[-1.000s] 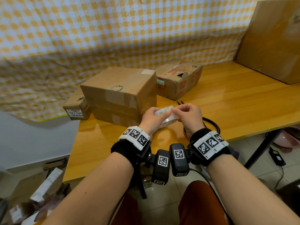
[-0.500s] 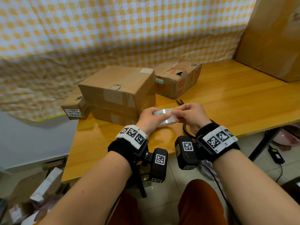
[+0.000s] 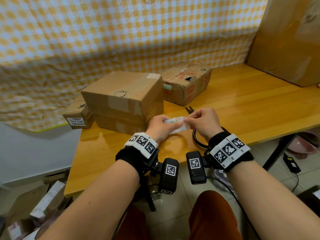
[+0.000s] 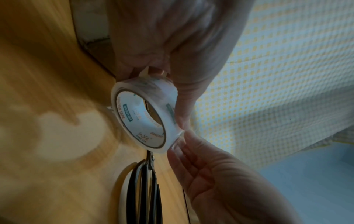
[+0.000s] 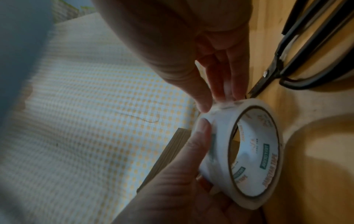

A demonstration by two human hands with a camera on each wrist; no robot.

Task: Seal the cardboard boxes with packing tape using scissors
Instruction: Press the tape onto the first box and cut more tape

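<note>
Against a second ago, the right hand (image 3: pixel 205 122) now pinches the roll of clear packing tape (image 3: pixel 174 124)'s lifted end, peeled toward three o'clock while the left hand (image 3: pixel 160 127) grips it, so sealing can start.

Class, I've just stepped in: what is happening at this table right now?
A person is getting tape ready to seal boxes. The left hand holds a roll of clear packing tape above the wooden table, and the right hand pinches at its loose end. The black scissors lie untouched on the table under the hands. Several cardboard boxes wait behind; the nearest is a plain brown box.
</note>
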